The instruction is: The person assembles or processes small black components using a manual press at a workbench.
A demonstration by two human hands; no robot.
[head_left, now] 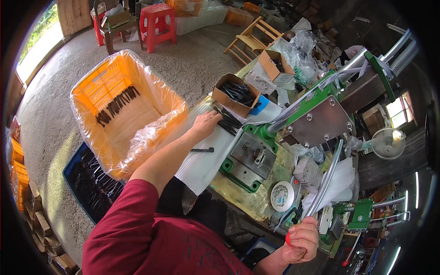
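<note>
My right hand is wrapped around the lower end of the long metal lever of a green hand press, at its red grip. Farther left, my left hand reaches over a white padded sheet. Its fingers are bent together at a small pile of slim black parts; whatever is between the fingertips is hidden. One black part with a wider head lies apart on the sheet, near my left forearm. On the press base sits a metal fixture.
An orange crate lined with clear plastic holds rows of black parts, left of the bench. Below it stands a dark blue bin of black parts. A cardboard box of them stands behind the pile. A white bowl sits right of the press.
</note>
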